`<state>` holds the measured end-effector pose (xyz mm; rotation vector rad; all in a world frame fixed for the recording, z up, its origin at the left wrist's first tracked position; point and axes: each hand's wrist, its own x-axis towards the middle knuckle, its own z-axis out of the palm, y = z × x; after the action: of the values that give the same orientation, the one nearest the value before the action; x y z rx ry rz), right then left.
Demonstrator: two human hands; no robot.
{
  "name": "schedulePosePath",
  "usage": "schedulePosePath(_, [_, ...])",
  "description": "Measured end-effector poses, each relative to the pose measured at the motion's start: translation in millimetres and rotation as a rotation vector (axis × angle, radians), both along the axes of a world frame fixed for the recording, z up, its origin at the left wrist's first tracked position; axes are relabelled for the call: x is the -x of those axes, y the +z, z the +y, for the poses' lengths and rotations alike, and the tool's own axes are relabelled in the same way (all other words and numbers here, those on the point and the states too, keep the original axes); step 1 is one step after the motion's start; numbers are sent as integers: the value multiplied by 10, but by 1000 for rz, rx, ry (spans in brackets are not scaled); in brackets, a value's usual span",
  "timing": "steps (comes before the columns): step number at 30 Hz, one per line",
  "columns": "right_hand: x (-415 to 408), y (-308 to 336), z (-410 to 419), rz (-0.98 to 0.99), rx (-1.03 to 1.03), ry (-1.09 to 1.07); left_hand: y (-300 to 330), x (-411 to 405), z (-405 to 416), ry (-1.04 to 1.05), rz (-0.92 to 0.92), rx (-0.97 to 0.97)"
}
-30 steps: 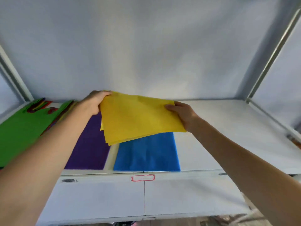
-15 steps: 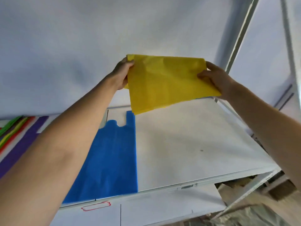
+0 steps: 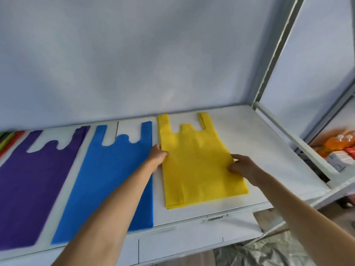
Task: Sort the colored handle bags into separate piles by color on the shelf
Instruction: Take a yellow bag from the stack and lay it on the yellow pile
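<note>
The yellow bags [image 3: 199,162], held up in the air half a second ago, are now laid flat on the shelf [image 3: 269,150], just right of the blue bag [image 3: 107,175]. Their left edge is pinched by the left hand [image 3: 158,155], their right edge by the right hand [image 3: 243,166]. A purple bag [image 3: 28,185] lies further left.

Yellow bags [image 3: 197,166], blue bag [image 3: 107,179], purple bag [image 3: 32,189]
</note>
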<state>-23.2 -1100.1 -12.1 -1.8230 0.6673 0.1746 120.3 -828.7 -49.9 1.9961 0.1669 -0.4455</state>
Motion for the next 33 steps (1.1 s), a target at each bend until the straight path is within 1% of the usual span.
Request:
schedulePosePath(7, [47, -214, 55, 104, 133, 46, -55, 139, 11, 9, -29, -103])
schedulePosePath(11, [100, -192, 90, 130, 223, 71, -2, 237, 106, -20, -14, -178])
schedulePosePath(13, [136, -83, 133, 178, 289, 95, 120, 291, 169, -58, -8, -245])
schedulePosePath(14, [163, -9, 175, 212, 353, 128, 220, 342, 209, -81, -19, -283])
schedulePosePath(15, [194, 92, 234, 254, 478, 186, 330, 394, 263, -108, -54, -325])
schedulePosePath(17, [235, 302, 386, 290, 850, 319, 591, 512, 402, -180, -201, -444])
schedulePosePath(18, [241, 414, 499, 256, 992, 374, 731, 588, 501, -217, -290, -494])
schedulePosePath(19, [230, 514, 625, 201, 1071, 422, 857, 668, 615, -255, -371, -529])
schedulePosePath(21, [173, 714, 952, 49, 1119, 532, 1049, 799, 898, -335, -490, -601])
schedulePosePath(23, [102, 905, 1311, -96, 1107, 655, 1190, 905, 1212, -407, -545, -698])
schedulePosePath(25, [63, 1055, 1714, -210, 1095, 732, 1317, 1032, 1561, -423, -555, -784])
schedulePosePath(27, [28, 1139, 2082, -278, 1109, 760, 1406, 1124, 1899, -399, -554, -830])
schedulePosePath(30, [-32, 1184, 2691, -308, 1128, 792, 1482, 1241, 2489, -327, -539, -871])
schedulePosePath(33, [-74, 1186, 3315, -304, 1102, 835, 1526, 1303, 3105, -273, -553, -899])
